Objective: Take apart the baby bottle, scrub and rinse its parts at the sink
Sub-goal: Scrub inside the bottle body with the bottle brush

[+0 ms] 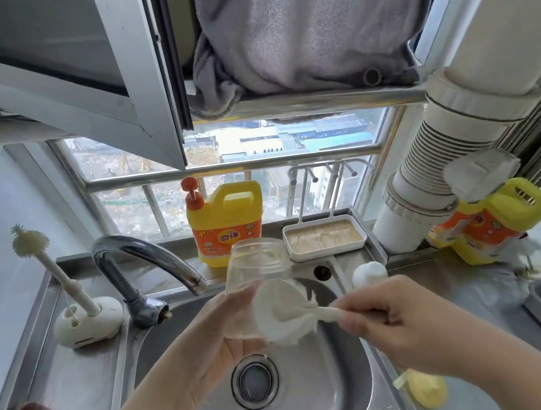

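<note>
Holding the clear bottle body (257,274) over the sink (352,382), your left hand (218,344) is cupping its base while your right hand (388,316) is pinching the sponge brush (286,315) against it. Disassembly looks done; a yellow part (424,390) is lying at 5 o'clock, with rinsing seemingly left.

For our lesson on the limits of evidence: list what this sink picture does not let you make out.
- Head view: the bottle base, hidden by the left hand and sponge brush.
- The yellow item by the sink, partly behind the right hand: unidentifiable.
- The faucet: running water too faint to tell.
- The detergent jug label: too small to read.
</note>
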`<state>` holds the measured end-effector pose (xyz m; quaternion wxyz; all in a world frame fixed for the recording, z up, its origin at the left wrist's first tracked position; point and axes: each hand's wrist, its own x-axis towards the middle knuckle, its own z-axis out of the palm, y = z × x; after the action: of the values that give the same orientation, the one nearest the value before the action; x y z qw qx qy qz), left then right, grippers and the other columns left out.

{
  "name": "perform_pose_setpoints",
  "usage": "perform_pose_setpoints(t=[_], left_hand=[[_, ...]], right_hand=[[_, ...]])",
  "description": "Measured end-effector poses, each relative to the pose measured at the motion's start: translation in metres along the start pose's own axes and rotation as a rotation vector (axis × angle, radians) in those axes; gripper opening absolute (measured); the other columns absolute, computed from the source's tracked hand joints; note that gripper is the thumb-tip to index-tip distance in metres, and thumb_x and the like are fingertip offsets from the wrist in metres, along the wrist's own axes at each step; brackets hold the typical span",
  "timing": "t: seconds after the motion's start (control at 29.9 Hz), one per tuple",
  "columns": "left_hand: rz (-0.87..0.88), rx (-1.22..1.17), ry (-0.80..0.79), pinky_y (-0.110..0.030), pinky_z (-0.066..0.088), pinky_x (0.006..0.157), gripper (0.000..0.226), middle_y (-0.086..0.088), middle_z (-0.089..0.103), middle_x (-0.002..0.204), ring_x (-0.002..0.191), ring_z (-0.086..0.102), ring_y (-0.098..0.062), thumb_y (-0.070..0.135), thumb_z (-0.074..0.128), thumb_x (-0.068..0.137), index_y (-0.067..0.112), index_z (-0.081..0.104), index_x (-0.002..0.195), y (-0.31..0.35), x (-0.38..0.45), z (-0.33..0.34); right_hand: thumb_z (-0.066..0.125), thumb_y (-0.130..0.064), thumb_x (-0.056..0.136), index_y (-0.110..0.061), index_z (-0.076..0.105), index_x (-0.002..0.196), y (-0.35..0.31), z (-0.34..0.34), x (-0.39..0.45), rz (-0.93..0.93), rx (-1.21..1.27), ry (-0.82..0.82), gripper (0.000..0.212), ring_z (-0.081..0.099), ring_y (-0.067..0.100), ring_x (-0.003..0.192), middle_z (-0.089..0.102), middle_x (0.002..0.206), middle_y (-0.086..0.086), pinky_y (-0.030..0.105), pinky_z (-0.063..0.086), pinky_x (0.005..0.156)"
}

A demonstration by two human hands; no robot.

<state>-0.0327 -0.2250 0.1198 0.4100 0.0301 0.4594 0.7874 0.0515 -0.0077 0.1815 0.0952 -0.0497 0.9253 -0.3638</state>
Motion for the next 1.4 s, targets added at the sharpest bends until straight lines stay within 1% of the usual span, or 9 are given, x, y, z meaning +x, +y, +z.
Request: perform_pose_setpoints(t=[0.1, 0.2, 0.43, 0.63, 0.8, 0.97, 1.1, 1.24, 1.4], left_hand=[[-0.042, -0.101, 0.012, -0.048, 0.058, 0.075, 0.093, -0.026, 0.063, 0.115, 0.104, 0.062, -0.044, 0.037, 0.094, 0.035, 0.005, 0.062, 0.116, 0.0, -0.004, -0.004], [-0.064, -0.22, -0.082, -0.051, 0.056, 0.077, 0.09, -0.031, 0.054, 0.127, 0.116, 0.053, -0.047, 0.038, 0.088, 0.047, 0.004, 0.058, 0.124, 0.003, -0.004, -0.007], [-0.04, -0.17, -0.077, -0.048, 0.057, 0.07, 0.096, -0.023, 0.063, 0.115, 0.098, 0.063, -0.042, 0.036, 0.093, 0.039, 0.012, 0.059, 0.125, 0.007, -0.008, -0.015], [0.002, -0.249, -0.12, -0.047, 0.058, 0.068, 0.089, -0.026, 0.057, 0.125, 0.108, 0.059, -0.043, 0.038, 0.091, 0.043, 0.014, 0.06, 0.124, 0.009, -0.002, -0.009], [-0.007, -0.15, -0.076, -0.048, 0.057, 0.072, 0.093, -0.026, 0.061, 0.12, 0.102, 0.063, -0.042, 0.039, 0.094, 0.036, 0.014, 0.062, 0.12, 0.014, -0.005, -0.012], [-0.073, 0.048, 0.042, -0.05, 0.055, 0.078, 0.105, -0.024, 0.066, 0.111, 0.1, 0.065, -0.041, 0.044, 0.093, 0.032, 0.019, 0.053, 0.125, 0.006, -0.002, -0.003], [-0.009, 0.122, 0.1, -0.04, 0.057, 0.066, 0.084, -0.018, 0.071, 0.102, 0.09, 0.069, -0.034, 0.039, 0.083, 0.043, 0.019, 0.056, 0.12, 0.009, -0.004, -0.004], [0.015, 0.137, 0.105, -0.044, 0.058, 0.074, 0.071, -0.017, 0.07, 0.103, 0.093, 0.069, -0.034, 0.041, 0.076, 0.055, 0.02, 0.055, 0.119, 0.008, -0.002, -0.003], [0.014, 0.087, 0.123, -0.04, 0.058, 0.066, 0.063, -0.015, 0.071, 0.102, 0.09, 0.069, -0.032, 0.042, 0.067, 0.062, 0.019, 0.057, 0.12, 0.009, 0.001, -0.006]], right_hand=[[0.051, -0.044, 0.09, -0.051, 0.062, 0.077, 0.007, -0.003, -0.003, 0.031, 0.01, 0.102, 0.018, 0.039, 0.004, 0.051, 0.045, 0.052, -0.009, 0.019, 0.031, 0.054], [0.051, -0.048, 0.087, -0.05, 0.064, 0.086, 0.008, 0.002, 0.0, 0.039, 0.078, 0.154, 0.013, 0.036, 0.004, 0.052, 0.043, 0.054, -0.006, 0.019, 0.03, 0.053], [0.052, -0.041, 0.09, -0.04, 0.067, 0.081, 0.016, 0.001, -0.01, 0.104, 0.037, 0.111, 0.017, 0.039, 0.005, 0.051, 0.044, 0.054, -0.006, 0.023, 0.03, 0.054], [0.049, -0.036, 0.093, -0.026, 0.068, 0.091, -0.002, 0.013, 0.008, 0.023, 0.009, 0.321, 0.022, 0.042, 0.005, 0.053, 0.049, 0.057, -0.01, 0.016, 0.032, 0.051], [0.048, -0.052, 0.086, -0.032, 0.069, 0.09, -0.005, 0.002, -0.01, -0.01, 0.095, 0.055, 0.029, 0.038, 0.004, 0.051, 0.043, 0.055, -0.009, 0.014, 0.029, 0.053], [0.051, -0.041, 0.091, -0.043, 0.065, 0.079, -0.001, -0.004, 0.004, 0.039, -0.015, 0.193, 0.019, 0.038, 0.004, 0.048, 0.047, 0.053, -0.011, 0.02, 0.032, 0.051], [0.051, -0.043, 0.092, -0.034, 0.065, 0.085, -0.004, -0.005, -0.007, 0.036, -0.082, -0.062, 0.017, 0.04, 0.006, 0.051, 0.048, 0.056, -0.004, 0.02, 0.033, 0.053], [0.049, -0.042, 0.091, -0.037, 0.058, 0.074, 0.006, -0.013, -0.001, 0.087, -0.196, 0.165, 0.02, 0.045, 0.011, 0.052, 0.052, 0.057, -0.004, 0.032, 0.042, 0.055], [0.051, -0.043, 0.09, -0.03, 0.069, 0.097, -0.005, 0.003, -0.005, -0.015, -0.031, 0.014, 0.023, 0.04, 0.003, 0.051, 0.049, 0.059, -0.004, 0.016, 0.029, 0.051]])
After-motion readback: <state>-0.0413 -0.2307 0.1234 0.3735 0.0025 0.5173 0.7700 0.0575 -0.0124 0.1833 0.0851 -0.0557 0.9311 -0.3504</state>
